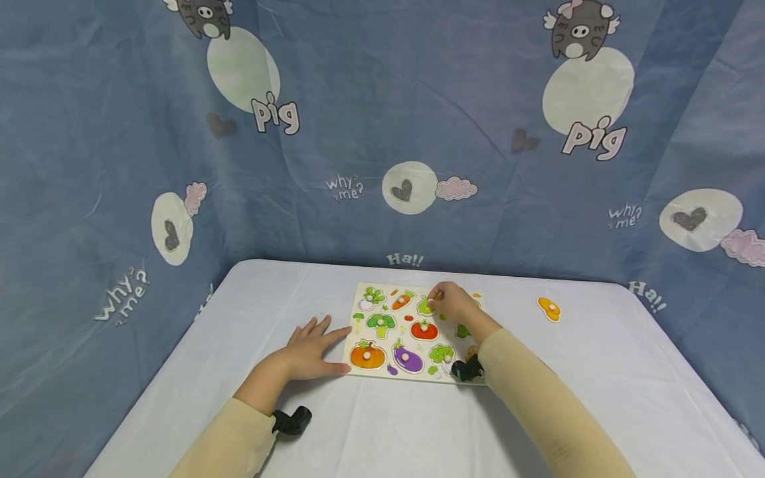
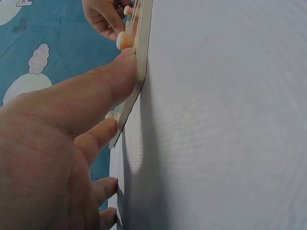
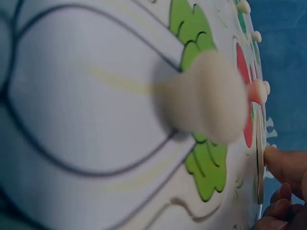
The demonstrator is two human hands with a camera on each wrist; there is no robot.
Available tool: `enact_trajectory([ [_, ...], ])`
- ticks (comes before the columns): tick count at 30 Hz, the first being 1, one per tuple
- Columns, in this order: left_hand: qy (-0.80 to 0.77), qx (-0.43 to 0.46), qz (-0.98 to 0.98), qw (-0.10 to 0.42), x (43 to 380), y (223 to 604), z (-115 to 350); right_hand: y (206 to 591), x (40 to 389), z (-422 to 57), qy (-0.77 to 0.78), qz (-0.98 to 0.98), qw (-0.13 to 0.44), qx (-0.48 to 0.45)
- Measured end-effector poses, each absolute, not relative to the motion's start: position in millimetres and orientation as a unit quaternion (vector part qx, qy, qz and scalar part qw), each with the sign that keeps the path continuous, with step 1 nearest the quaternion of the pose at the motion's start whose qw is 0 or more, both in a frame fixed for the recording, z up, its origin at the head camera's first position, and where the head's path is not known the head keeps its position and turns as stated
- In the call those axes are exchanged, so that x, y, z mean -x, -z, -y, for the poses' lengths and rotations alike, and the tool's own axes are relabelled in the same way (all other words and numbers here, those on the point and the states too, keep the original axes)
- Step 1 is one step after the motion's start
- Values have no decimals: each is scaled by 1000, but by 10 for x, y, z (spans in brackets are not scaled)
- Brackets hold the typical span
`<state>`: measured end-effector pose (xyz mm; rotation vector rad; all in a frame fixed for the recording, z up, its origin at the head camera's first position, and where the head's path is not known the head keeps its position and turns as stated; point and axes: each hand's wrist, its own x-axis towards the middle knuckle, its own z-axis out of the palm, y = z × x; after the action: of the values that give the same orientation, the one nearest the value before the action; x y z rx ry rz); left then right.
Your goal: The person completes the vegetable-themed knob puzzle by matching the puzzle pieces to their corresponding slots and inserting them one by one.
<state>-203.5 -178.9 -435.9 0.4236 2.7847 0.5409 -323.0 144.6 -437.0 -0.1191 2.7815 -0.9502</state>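
Observation:
A wooden peg puzzle board [image 1: 382, 375] with vegetable pictures lies on the white table. My right hand [image 1: 455, 302] reaches over its far side and pinches a green pear-shaped puzzle piece [image 1: 424, 306]. In the right wrist view, the thumb [image 3: 288, 165] is right at that thin piece [image 3: 260, 163], whose face is hidden. My left hand [image 1: 307, 352] rests at the board's left edge with fingers spread. The left wrist view shows its thumb [image 2: 103, 86] against the board's side [image 2: 141, 52], close to a knob.
On the board sit a pumpkin piece [image 1: 367, 356], an eggplant piece [image 1: 408, 359], a tomato piece [image 1: 424, 330] and several others, each with a knob. A yellow-orange piece [image 1: 548, 309] lies on the table to the right. Blue printed cloth [image 1: 335, 226] hangs behind the table.

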Motion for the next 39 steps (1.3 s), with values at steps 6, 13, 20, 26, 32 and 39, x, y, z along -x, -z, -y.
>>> enact_trajectory([
  [6, -186, -146, -962, 137, 2042, 4372, 1785, 4384, 3228, -1440, 314, -944, 95, 39],
  [13, -184, -142, -963, 139, 2042, 4363, 1772, 4364, 3199, -1434, 314, -944, 91, 38],
  [20, -188, -145, -961, 141, 2042, 4355, 1771, 4292, 3172, -1473, 323, -940, 101, 51],
  [26, -185, -146, -961, 143, 2054, 4353, 1766, 4119, 3101, -1553, 335, -936, 90, 67],
  [32, -180, -146, -962, 142, 2056, 4346, 1779, 3926, 2970, -1666, 345, -931, 78, 91],
  [39, -177, -144, -963, 140, 2048, 4350, 1776, 3781, 2804, -1812, 341, -933, 67, 94],
])
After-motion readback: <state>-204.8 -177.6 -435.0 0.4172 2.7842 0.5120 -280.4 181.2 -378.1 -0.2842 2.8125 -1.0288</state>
